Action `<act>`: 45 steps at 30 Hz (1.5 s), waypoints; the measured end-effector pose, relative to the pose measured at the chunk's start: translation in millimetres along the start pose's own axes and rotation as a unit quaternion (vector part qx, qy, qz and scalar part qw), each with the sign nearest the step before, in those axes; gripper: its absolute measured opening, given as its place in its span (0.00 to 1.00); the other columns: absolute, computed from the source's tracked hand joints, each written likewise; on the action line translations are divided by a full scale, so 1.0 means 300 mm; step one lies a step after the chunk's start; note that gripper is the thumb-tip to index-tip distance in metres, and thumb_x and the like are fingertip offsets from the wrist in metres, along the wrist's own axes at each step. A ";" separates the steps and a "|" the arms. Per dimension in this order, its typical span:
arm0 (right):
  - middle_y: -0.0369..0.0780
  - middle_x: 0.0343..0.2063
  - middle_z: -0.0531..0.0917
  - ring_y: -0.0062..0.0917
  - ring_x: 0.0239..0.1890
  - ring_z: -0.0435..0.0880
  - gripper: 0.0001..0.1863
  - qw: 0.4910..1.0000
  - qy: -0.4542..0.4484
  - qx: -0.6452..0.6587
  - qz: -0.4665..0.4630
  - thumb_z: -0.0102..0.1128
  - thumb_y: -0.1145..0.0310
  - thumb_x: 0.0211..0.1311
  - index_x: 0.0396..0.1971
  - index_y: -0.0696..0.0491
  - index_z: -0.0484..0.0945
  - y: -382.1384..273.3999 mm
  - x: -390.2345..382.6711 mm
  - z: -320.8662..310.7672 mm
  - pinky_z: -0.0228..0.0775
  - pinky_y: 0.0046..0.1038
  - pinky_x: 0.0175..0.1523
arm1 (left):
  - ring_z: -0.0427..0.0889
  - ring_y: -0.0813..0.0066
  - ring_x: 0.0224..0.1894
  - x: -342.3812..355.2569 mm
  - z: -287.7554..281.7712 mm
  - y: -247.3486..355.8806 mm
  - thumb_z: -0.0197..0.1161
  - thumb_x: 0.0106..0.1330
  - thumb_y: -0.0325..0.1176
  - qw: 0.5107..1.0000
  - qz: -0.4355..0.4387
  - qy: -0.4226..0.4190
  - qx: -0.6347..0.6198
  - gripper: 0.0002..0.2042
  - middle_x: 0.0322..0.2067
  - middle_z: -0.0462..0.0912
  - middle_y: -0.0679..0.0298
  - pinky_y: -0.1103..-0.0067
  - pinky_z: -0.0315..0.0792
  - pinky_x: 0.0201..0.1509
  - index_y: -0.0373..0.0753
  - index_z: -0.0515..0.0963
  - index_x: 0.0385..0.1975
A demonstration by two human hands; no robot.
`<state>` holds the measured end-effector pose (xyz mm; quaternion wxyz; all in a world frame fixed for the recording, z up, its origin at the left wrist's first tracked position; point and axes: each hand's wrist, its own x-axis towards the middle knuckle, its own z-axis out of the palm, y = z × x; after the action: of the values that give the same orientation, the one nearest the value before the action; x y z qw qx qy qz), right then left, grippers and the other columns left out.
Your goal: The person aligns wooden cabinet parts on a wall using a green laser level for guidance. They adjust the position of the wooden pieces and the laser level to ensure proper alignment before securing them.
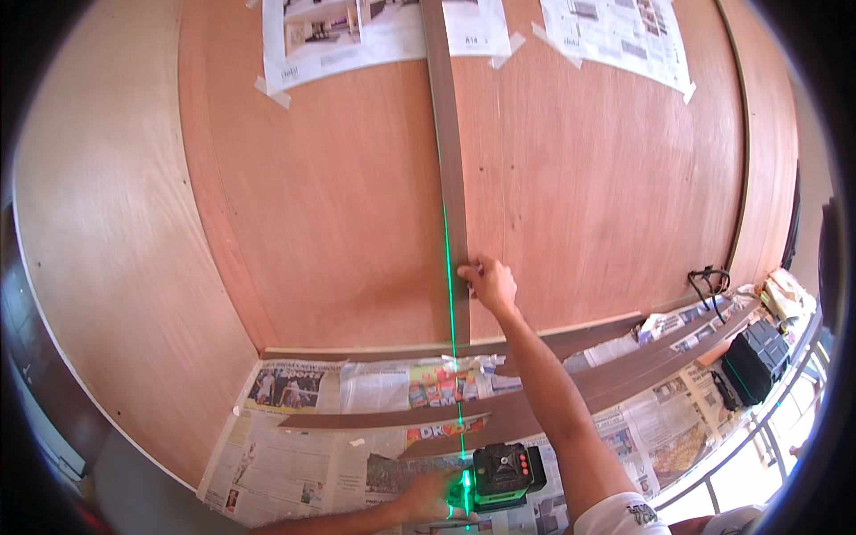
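A black laser level [504, 473] with red buttons on top rests on newspaper near the lower edge. My left hand [435, 499] is closed against its left side, and green glare washes over the fingertips. From there a thin green line runs across the paper and up the panel, along the left edge of a narrow brown strip [453, 178]. My right hand [490, 283] is raised to the strip's right edge, thumb and fingers pinched together. Whatever sits between those fingers is too small to make out.
Long brown boards [615, 385] lie across newspaper [299, 464] below the upright panel [348, 196]. A black case [756, 361] and a black cable [709, 283] are at the right. Printed sheets [615, 40] are taped up high. A pale side panel [107, 178] bounds the left.
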<state>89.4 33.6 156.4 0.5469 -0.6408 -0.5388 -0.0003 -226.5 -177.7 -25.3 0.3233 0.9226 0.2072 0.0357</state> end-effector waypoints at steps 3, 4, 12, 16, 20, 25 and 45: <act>0.36 0.20 0.87 0.23 0.18 0.87 0.15 1.000 0.003 0.005 0.003 0.71 0.54 0.64 0.34 0.51 0.84 -0.027 -0.014 0.006 0.77 0.30 0.29 | 0.85 0.51 0.54 0.012 0.028 -0.127 0.76 0.57 0.54 0.997 0.041 0.001 -0.061 0.45 0.55 0.83 0.49 0.60 0.77 0.61 0.37 0.67 0.72; 0.36 0.20 0.87 0.23 0.18 0.87 0.15 1.000 0.000 0.001 0.005 0.71 0.54 0.64 0.33 0.51 0.84 -0.020 -0.010 0.001 0.77 0.30 0.29 | 0.85 0.52 0.53 0.027 -0.008 -0.128 0.76 0.58 0.53 0.995 0.093 0.010 -0.046 0.44 0.54 0.84 0.49 0.60 0.77 0.60 0.37 0.67 0.72; 0.38 0.22 0.88 0.33 0.26 0.90 0.15 0.999 -0.012 -0.011 0.041 0.71 0.51 0.62 0.35 0.47 0.86 -0.020 -0.016 -0.012 0.80 0.40 0.37 | 0.89 0.68 0.45 0.165 -0.397 -0.143 0.74 0.65 0.35 0.972 0.015 0.195 -0.131 0.23 0.45 0.89 0.60 0.72 0.81 0.51 0.32 0.80 0.57; 0.34 0.19 0.87 0.24 0.18 0.88 0.15 1.000 0.005 -0.007 0.016 0.71 0.53 0.64 0.32 0.50 0.85 -0.007 -0.013 -0.004 0.78 0.30 0.30 | 0.89 0.72 0.46 0.342 -0.537 -0.213 0.75 0.65 0.32 0.922 -0.004 0.373 -0.102 0.22 0.42 0.89 0.60 0.75 0.82 0.53 0.33 0.80 0.57; 0.35 0.20 0.87 0.24 0.19 0.88 0.15 1.000 0.020 -0.002 0.009 0.72 0.52 0.63 0.32 0.50 0.86 0.016 -0.004 0.008 0.78 0.31 0.31 | 0.88 0.65 0.49 0.530 -0.601 -0.295 0.75 0.64 0.30 0.887 0.051 0.431 -0.157 0.29 0.50 0.87 0.55 0.71 0.82 0.56 0.31 0.75 0.64; 0.38 0.22 0.88 0.31 0.26 0.90 0.17 0.998 0.048 -0.031 -0.007 0.72 0.50 0.61 0.34 0.50 0.86 0.017 -0.011 0.018 0.79 0.37 0.36 | 0.83 0.62 0.57 0.710 -0.620 -0.254 0.71 0.66 0.24 0.852 0.116 0.460 -0.223 0.31 0.55 0.82 0.52 0.71 0.81 0.58 0.37 0.71 0.71; 0.46 0.28 0.89 0.41 0.32 0.90 0.16 0.991 0.112 0.001 -0.069 0.73 0.57 0.60 0.40 0.52 0.85 0.026 -0.060 0.050 0.79 0.39 0.38 | 0.80 0.66 0.50 0.851 -0.619 -0.267 0.67 0.64 0.19 0.849 0.115 0.487 -0.167 0.38 0.52 0.70 0.56 0.74 0.81 0.56 0.54 0.68 0.75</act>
<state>78.3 33.1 134.2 0.6031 -0.5977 -0.5170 -0.1088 -59.6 90.4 54.8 0.3239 0.7361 0.2213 0.5516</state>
